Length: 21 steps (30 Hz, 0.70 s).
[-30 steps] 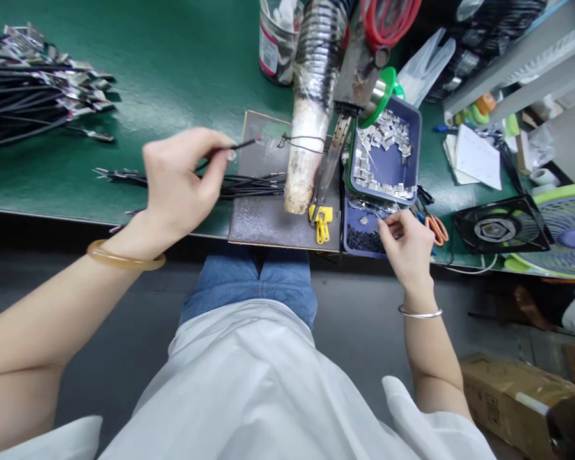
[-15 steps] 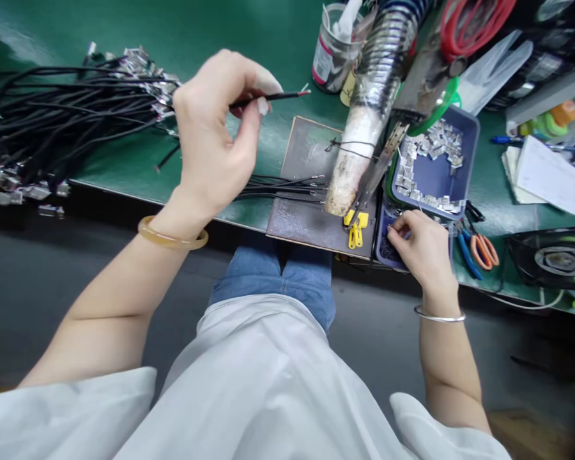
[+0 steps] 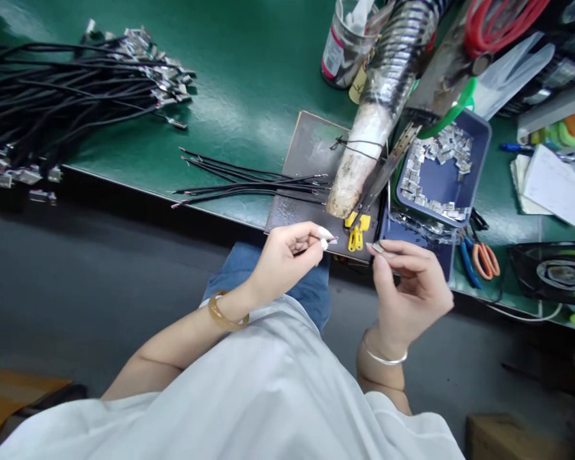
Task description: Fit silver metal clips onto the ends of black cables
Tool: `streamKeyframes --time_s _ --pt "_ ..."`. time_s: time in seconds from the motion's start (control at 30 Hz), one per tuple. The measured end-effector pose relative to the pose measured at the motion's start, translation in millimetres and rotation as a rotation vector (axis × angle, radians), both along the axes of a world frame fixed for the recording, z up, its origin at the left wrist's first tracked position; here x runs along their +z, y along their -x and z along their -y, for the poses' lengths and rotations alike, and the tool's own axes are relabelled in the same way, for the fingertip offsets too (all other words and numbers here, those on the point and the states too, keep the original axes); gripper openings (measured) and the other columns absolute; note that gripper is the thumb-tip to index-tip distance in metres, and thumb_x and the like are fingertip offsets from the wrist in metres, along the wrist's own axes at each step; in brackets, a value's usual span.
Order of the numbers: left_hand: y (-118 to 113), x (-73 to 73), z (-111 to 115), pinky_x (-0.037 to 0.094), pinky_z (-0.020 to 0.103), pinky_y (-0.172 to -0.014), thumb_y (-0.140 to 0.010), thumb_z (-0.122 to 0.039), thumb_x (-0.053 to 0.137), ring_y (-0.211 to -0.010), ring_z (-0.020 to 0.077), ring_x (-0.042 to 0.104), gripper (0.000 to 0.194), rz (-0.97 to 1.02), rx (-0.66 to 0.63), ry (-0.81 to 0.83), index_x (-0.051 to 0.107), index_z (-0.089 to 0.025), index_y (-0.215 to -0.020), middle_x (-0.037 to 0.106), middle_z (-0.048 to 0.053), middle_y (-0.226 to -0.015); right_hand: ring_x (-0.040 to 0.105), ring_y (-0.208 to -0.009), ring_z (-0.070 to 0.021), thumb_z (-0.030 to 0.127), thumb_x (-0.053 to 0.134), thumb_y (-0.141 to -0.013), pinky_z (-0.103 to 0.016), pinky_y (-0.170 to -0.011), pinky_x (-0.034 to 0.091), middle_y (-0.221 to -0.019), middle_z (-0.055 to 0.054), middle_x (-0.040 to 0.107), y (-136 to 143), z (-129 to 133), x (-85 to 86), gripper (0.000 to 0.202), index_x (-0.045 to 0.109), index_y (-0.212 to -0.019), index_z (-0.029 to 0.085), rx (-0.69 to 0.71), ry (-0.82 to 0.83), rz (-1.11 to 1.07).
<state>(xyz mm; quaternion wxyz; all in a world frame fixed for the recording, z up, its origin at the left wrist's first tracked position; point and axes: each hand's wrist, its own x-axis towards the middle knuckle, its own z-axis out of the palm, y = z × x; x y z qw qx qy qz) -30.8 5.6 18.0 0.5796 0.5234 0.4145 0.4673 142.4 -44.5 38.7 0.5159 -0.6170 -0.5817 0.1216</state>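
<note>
My left hand (image 3: pixel 290 255), with white covers on thumb and fingertip, is closed in a pinch on a cable whose stripped end (image 3: pixel 334 240) sticks out to the right. The rest of that cable is hidden by the hand. Opposite it, my right hand (image 3: pixel 409 284) pinches a small metal connector (image 3: pixel 377 247) between thumb and fingers. A gap separates the connector from the wire end. Several loose black cables (image 3: pixel 230 185) lie behind my left hand, partly on a dark board (image 3: pixel 292 214). Yellow clips (image 3: pixel 356 233) sit at the board's front edge, between my hands.
A taped flexible duct (image 3: pixel 364 128) and a soldering-iron-like tool (image 3: pixel 388 160) reach down over the board. The blue bin (image 3: pixel 479 153) holds metal connectors, with a lower tray (image 3: pixel 443 255) before it. Finished-looking cables (image 3: pixel 76 96) are piled left. Orange-and-blue-handled tools (image 3: pixel 482 259) lie right.
My left hand has come down and right with the cable to the board's front edge. My right hand has left the lower tray, moving toward the left hand, and a connector now shows in its fingers.
</note>
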Motion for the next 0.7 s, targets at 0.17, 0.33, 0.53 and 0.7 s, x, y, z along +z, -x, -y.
streamKeyframes --time_s 0.17,0.33,0.53,0.7 --pt "-20 -2.8 -2 0.043 0.018 -0.050 -0.078 -0.017 0.068 -0.051 0.0070 0.053 0.003 0.176 -0.098 0.157 0.069 -0.014 -0.076 0.060 -0.002 -0.057 0.072 -0.091 -0.0199 0.018 0.070 -0.088 -0.038 -0.075 0.064 -0.098 -0.003 0.072 6 -6 -14.1 0.009 0.071 -0.088 0.027 0.045 0.016 -0.028" --pt "-24 -1.6 -2 0.045 0.019 -0.053 -0.075 -0.017 0.073 -0.053 0.0068 0.053 0.008 0.207 -0.114 0.168 0.066 -0.015 -0.071 0.061 -0.003 -0.060 0.073 -0.089 -0.0182 0.023 0.071 -0.088 -0.036 -0.079 0.065 -0.101 -0.003 0.071 0 -8 -18.4 0.003 0.072 -0.087 0.025 0.087 0.099 -0.188" --pt "-24 -7.2 0 0.051 0.021 -0.062 -0.077 -0.021 0.074 -0.064 0.0098 0.061 0.010 0.146 -0.114 0.148 0.068 -0.015 -0.073 0.071 0.003 -0.074 0.074 -0.091 -0.0182 0.026 0.073 -0.087 -0.035 -0.080 0.066 -0.105 -0.004 0.071 -1 -12 -23.7 0.002 0.073 -0.089 0.025 0.146 0.171 -0.234" --pt "-22 -11.5 1 0.048 0.020 -0.057 -0.078 -0.025 0.075 -0.064 0.0111 0.061 0.011 0.079 -0.084 0.126 0.071 -0.015 -0.076 0.070 0.004 -0.074 0.074 -0.092 -0.0183 0.026 0.071 -0.089 -0.036 -0.083 0.066 -0.106 -0.005 0.071 0 -13 -25.7 0.002 0.072 -0.089 0.024 0.128 0.163 -0.228"
